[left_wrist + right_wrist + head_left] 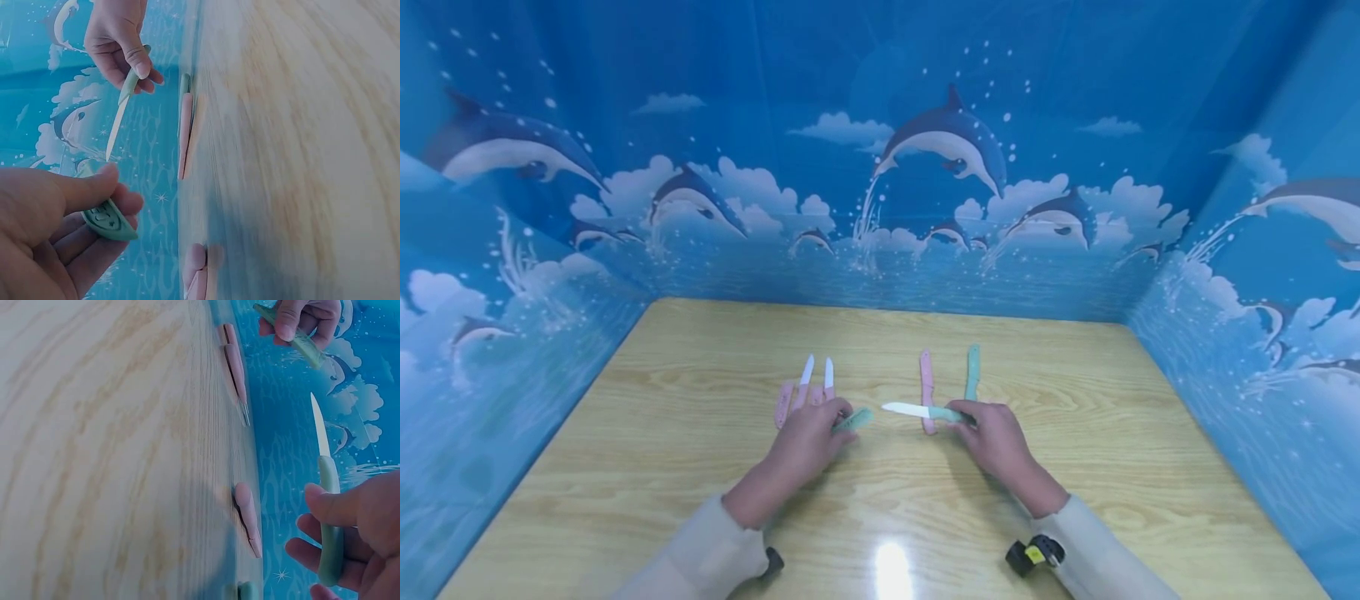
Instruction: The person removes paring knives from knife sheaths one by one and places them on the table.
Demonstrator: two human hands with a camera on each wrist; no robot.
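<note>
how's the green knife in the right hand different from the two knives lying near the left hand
The green knife has a green handle; the two knives lying on the table have pink handles. The green knife is gripped in the right hand, clear of the table in the wrist views; the pink pair rest untouched beside the left hand. Its blade points sideways toward the left hand; theirs point away from the person. All have bare white blades.

No readable text, label, brand or number shows on anything here

two knives (817, 377) left on table (1075, 467), two sheaths (950, 379) right
</note>
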